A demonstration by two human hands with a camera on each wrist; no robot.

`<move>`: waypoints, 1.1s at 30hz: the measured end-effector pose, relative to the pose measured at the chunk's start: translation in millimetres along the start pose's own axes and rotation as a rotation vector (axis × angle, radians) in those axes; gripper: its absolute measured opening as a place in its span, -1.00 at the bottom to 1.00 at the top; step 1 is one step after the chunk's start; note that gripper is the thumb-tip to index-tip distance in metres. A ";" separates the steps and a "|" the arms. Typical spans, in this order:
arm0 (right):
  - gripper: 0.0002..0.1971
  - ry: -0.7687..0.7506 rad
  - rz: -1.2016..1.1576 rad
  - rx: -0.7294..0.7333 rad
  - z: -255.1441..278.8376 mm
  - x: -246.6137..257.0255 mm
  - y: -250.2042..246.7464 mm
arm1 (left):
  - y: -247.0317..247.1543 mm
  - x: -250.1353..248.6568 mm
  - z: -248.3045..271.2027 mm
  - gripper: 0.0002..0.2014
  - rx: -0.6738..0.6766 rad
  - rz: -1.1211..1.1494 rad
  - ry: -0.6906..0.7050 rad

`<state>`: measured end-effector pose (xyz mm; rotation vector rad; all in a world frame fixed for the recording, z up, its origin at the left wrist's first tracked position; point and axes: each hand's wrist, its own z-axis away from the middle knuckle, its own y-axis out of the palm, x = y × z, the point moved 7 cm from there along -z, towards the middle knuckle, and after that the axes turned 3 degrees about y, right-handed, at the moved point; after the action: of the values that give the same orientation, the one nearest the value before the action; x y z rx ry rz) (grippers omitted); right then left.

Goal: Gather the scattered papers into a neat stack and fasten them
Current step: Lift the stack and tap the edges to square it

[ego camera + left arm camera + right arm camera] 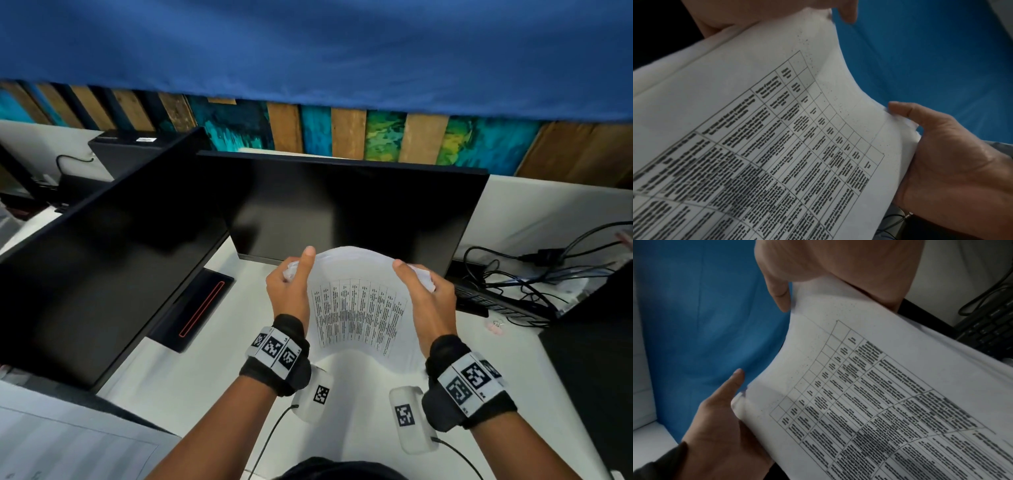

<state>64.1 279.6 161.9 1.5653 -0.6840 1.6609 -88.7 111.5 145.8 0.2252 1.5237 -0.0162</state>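
Head view: both hands grip the papers (359,308), raised over the white tabletop (212,383) before a dark monitor (342,212); the left hand (289,291) holds the left edge, the right hand (428,301) the right, thumbs on top. Left wrist view: the printed table bows upward. Right wrist view: fingers (735,382) curl under the sheets' edge.

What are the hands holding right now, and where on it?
Both hands hold the stack of papers: left hand grips its left edge, right hand its right edge.
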 end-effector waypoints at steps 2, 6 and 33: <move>-0.65 0.006 0.002 0.010 -0.1 -1.1 -0.2 | 1.8 1.3 -1.5 -0.54 0.005 -0.007 -0.015; -0.53 0.046 0.021 -0.012 -3.1 -2.2 -1.4 | 4.6 2.4 -2.1 -0.58 -0.002 -0.007 -0.057; -0.90 -0.568 1.148 0.221 -4.5 57.1 34.1 | 66.7 -44.2 -1.2 -0.83 0.794 -0.910 0.353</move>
<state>35.0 272.1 221.5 1.9746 -2.0358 2.0712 -82.1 171.2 198.6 0.1425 1.7895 -1.3764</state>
